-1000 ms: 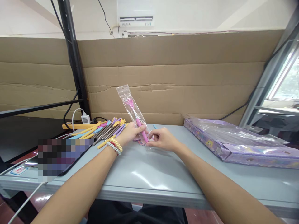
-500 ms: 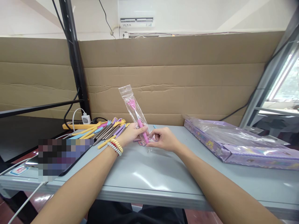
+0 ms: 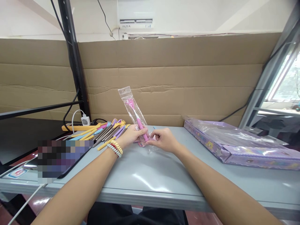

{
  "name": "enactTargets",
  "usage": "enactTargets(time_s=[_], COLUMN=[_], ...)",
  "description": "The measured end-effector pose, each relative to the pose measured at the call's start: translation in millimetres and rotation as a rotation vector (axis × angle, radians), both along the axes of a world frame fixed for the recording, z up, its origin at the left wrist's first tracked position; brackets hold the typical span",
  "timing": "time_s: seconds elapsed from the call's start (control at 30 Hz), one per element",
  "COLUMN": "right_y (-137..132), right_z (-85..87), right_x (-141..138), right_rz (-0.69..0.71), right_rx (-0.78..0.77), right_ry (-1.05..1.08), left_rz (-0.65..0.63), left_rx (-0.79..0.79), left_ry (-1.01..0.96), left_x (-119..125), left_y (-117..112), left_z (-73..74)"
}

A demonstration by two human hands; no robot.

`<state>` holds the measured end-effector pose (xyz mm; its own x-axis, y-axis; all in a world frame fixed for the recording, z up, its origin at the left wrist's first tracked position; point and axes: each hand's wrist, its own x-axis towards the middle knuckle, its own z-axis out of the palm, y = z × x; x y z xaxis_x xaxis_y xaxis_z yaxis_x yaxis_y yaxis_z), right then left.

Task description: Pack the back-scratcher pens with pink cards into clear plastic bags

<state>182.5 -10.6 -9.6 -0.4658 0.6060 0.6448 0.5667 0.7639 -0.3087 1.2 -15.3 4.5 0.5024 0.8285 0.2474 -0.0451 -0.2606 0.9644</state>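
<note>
A pink back scratcher [image 3: 140, 123] with a hand-shaped tip lies inside a clear plastic bag [image 3: 125, 91], tilted with its top toward the upper left. My left hand [image 3: 134, 133] is closed around the lower half of the bag and the handle in it, thumb on top. At the bag's lower end, my right hand [image 3: 165, 139] pinches the plastic beside the handle's end between thumb and fingers. Several back scratchers [image 3: 110, 131] in yellow, blue, purple and pink lie piled left of my left hand. Some small colourful pieces [image 3: 141, 144] are partly hidden beneath my hands.
At the right stands a shallow purple box [image 3: 246, 157] with clear plastic bags [image 3: 234, 134] on it. A blurred-out tablet or phone [image 3: 65, 159] lies at the left, with white cables and a plug [image 3: 85, 119] near it. Cardboard [image 3: 175, 78] walls the back of the grey table [image 3: 150, 178].
My right thumb and fingers have shifted slightly toward the handle's lower end. Otherwise the bag, the back scratcher and my left hand keep almost the same place.
</note>
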Motion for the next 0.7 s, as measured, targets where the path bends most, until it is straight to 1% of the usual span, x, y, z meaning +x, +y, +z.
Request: enactTargets(time_s=[0.27,0.47,0.63,0.7], right_y=[-1.1,-1.9,-2.4,-2.6], right_z=[0.9,0.3,1.0,1.2], right_x=[0.5,0.3,-0.3,-0.4], right_rz=[-0.021,-0.032,-0.035,-0.037], right_rx=[0.004,0.027,0.069,0.096], right_ry=[0.014,0.04,0.095,0.115], left_rz=[0.017,0.072,0.065,0.044], left_rx=[0.011,0.0,-0.013,-0.009], left_ry=[0.001,0.037,0.043,0.054], left_x=[1.2,1.9,0.4,-0.4], left_y=[-1.7,-5.2,-4.3,-3.5], left_z=[2.2,5.2,4.8,4.5])
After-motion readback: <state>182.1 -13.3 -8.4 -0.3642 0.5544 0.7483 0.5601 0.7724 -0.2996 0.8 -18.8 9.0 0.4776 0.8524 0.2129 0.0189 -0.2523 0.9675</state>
